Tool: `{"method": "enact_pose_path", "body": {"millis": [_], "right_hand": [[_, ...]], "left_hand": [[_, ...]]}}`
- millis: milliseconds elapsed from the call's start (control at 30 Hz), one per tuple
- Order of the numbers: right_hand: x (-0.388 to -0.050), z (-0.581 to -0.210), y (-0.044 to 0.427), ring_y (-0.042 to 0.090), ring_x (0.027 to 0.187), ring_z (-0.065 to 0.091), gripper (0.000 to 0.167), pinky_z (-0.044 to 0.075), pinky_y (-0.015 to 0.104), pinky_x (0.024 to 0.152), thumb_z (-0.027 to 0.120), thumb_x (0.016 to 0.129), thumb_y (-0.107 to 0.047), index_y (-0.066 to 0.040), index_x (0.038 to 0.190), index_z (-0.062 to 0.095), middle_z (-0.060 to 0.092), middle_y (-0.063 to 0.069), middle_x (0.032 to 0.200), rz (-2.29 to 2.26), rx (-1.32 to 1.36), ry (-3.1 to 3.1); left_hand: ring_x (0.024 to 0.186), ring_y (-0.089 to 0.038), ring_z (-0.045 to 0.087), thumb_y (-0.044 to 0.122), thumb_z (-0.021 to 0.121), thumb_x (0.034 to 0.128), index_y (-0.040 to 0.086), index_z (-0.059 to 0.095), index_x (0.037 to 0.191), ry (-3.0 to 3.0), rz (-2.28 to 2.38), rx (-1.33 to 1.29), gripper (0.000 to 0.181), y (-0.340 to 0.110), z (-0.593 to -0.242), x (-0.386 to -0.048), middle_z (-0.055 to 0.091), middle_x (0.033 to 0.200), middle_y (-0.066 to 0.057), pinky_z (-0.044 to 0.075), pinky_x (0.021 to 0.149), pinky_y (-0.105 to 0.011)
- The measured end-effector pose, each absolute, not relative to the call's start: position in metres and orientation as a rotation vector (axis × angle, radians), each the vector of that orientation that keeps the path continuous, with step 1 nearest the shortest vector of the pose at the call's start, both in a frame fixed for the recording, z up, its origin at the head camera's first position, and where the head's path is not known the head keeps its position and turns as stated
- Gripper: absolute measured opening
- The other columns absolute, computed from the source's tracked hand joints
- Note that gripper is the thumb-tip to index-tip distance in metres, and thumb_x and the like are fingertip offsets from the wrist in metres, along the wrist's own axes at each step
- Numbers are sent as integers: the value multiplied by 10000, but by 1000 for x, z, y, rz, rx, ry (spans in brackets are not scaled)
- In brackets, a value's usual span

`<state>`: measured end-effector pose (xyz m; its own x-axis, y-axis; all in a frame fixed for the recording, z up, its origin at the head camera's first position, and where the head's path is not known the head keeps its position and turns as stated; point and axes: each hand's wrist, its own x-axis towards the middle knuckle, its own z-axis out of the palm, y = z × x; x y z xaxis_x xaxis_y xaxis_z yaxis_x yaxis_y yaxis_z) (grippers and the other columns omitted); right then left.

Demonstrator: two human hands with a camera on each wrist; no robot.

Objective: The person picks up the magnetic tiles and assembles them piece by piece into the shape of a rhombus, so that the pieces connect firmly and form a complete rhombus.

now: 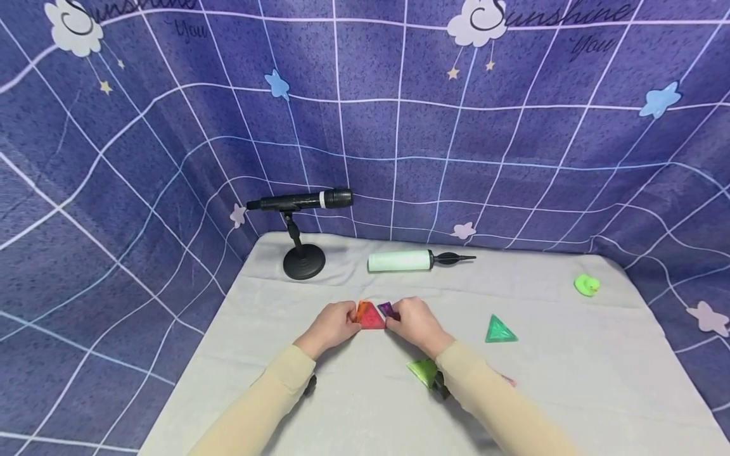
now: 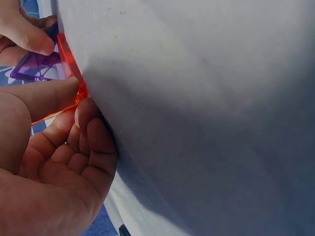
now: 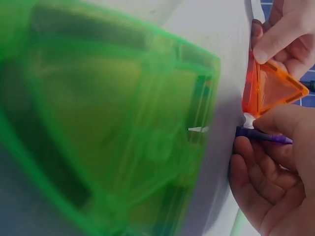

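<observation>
Left of the middle of the table [image 1: 353, 411], the left hand [image 1: 333, 324] pinches the orange tile [image 3: 278, 87] and red tile [image 1: 373, 319] together at their corner. They look like light, stiff, maybe slippery plastic; the rims seem the safest hold. Both are see-through triangles. Just to the right, the right hand [image 1: 418, 322] pinches the translucent purple tile [image 1: 386, 308] by its edge.

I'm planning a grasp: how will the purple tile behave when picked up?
The purple tile is probably stiff: its edges look straight. It is likely light, being thin and pinched by the right hand. Its flat shape seems unlikely to roll.
</observation>
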<state>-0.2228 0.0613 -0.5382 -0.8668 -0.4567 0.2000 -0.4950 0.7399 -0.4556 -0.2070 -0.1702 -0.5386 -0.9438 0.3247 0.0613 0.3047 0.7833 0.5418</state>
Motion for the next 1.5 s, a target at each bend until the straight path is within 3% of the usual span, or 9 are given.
{"method": "enact_pose_path", "body": {"millis": [433, 867, 1167, 1500], "right_hand": [[-227, -539, 47, 103, 577, 516, 274, 474, 324, 588, 802, 865, -177, -165, 632, 659, 635, -61, 620, 829, 739, -2867], [-221, -539, 40, 134, 572, 550, 350, 484, 322, 560, 800, 879, -171, -168, 610, 576, 575, -20, 641, 665, 771, -2832], [-216, -543, 40, 203, 654, 641, 129, 559, 362, 624, 829, 873, -161, -120, 813, 722, 597, 20, 733, 550, 841, -2748], [-213, -542, 40, 208, 676, 643, 107, 560, 383, 645, 824, 883, -165, -102, 884, 738, 606, 25, 763, 526, 891, -2738]], "left_hand": [[586, -98, 455, 75, 792, 835, 75, 561, 761, 2921, 886, 514, 243, -171, -540, -208, 469, 621, 76, 372, 576, -282], [571, -111, 450, 87, 810, 875, 94, 555, 751, 2981, 840, 528, 283, -166, -537, -203, 463, 601, 84, 378, 568, -298], [571, -149, 454, 89, 795, 873, 131, 504, 709, 3065, 720, 607, 338, -164, -534, -200, 435, 588, 72, 397, 567, -326], [575, -165, 505, 131, 802, 885, 171, 513, 729, 3133, 574, 649, 330, -161, -540, -198, 511, 631, 52, 436, 556, -382]]}}
